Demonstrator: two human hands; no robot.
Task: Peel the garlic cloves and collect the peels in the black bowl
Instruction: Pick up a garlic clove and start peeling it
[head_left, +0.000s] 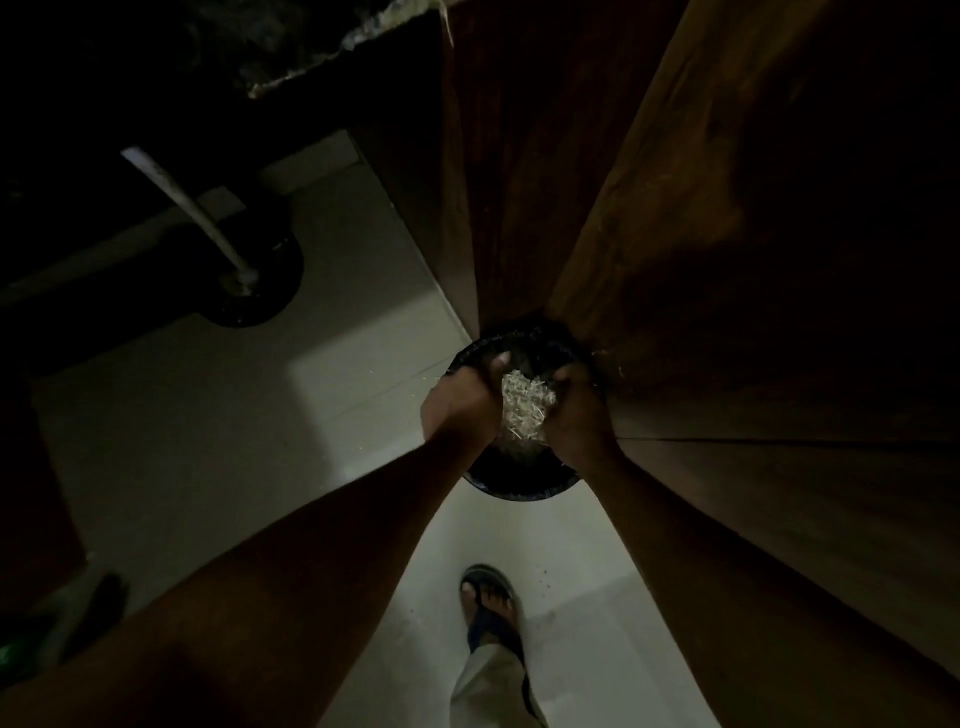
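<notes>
The scene is dim. A pale clump of garlic peels (524, 410) is pressed between my two hands above a round black bowl (519, 491). My left hand (460, 402) holds the clump from the left with its fingers curled round it. From the right, my right hand (579, 415) cups the same clump. Most of the bowl is hidden by my hands; only its near rim and part of the far rim show. I cannot tell what the bowl rests on. No garlic cloves are visible.
A dark wooden surface (753, 260) fills the right side, its edge touching the bowl. Below is a pale tiled floor (208, 441) with my sandalled foot (491, 608). A black round base with a white pole (239, 280) stands at the left.
</notes>
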